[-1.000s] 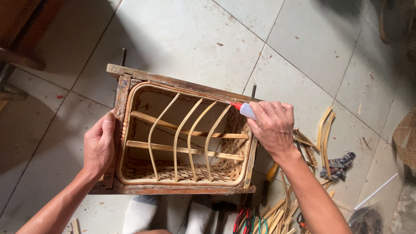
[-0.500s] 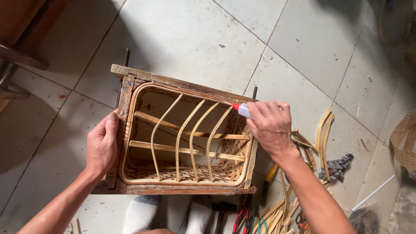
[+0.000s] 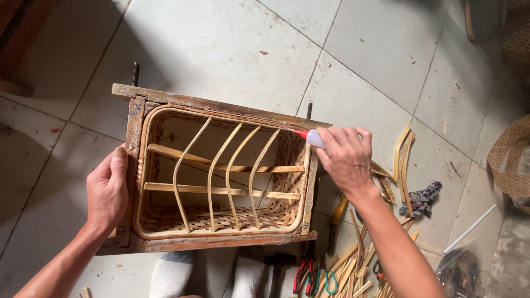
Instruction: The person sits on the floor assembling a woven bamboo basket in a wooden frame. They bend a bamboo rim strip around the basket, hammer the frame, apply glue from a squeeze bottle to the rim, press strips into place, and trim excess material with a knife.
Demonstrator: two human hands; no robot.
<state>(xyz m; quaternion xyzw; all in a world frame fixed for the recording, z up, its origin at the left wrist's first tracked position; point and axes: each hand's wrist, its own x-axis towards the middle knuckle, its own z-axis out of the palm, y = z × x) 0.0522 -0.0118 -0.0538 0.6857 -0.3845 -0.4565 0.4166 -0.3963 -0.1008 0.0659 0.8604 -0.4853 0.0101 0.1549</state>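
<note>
While hands (image 3: 107, 190) (image 3: 345, 160) flank it, woven basket (image 3: 221, 176), glue tube (image 3: 312, 137) at rim

Most of the small tube (image 3: 314, 138) inside the right hand (image 3: 345, 160); contents indiscernible.

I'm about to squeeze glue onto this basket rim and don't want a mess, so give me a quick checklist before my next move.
1. Wooden frame steadied: ok, the left hand grips its left side.
2. Glue tube in hand: ok, the right hand holds it, red tip at the top right corner of the basket.
3. Tip touching the rim: cannot tell, too small to see.
4. Bent strips seated across the opening: ok, four strips cross the two straight slats.
5. Glue coming out: cannot tell.
6. Floor beside the frame: not ok, loose bamboo offcuts and scissors lie close by.
</note>
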